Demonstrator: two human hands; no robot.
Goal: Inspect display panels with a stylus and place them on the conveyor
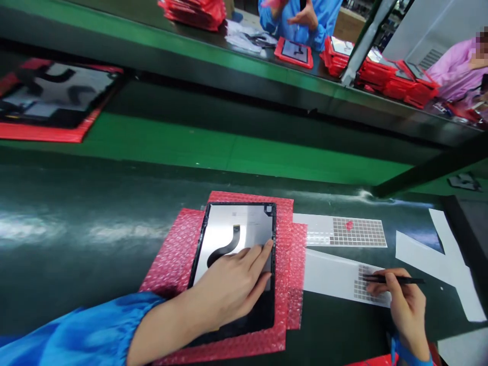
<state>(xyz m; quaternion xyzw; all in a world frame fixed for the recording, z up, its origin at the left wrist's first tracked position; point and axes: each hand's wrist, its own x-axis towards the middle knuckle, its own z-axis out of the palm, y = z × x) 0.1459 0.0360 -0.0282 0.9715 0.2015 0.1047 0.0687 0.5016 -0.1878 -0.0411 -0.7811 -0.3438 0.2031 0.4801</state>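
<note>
Under left hand (239, 277): panel (221, 221), fingertips (269, 245) at right edge.

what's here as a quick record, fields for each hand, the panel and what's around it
left hand: laid on flat, black-framed panel with silver back
right hand: holding slim black tweezers at white paper sheet with grey-square grid
panel detail: curved black ribbon strip
under panel: red bubble-wrap
beyond that sheet: second white gridded sheet
far bench: person in blue sleeves, stacked red packages
</note>
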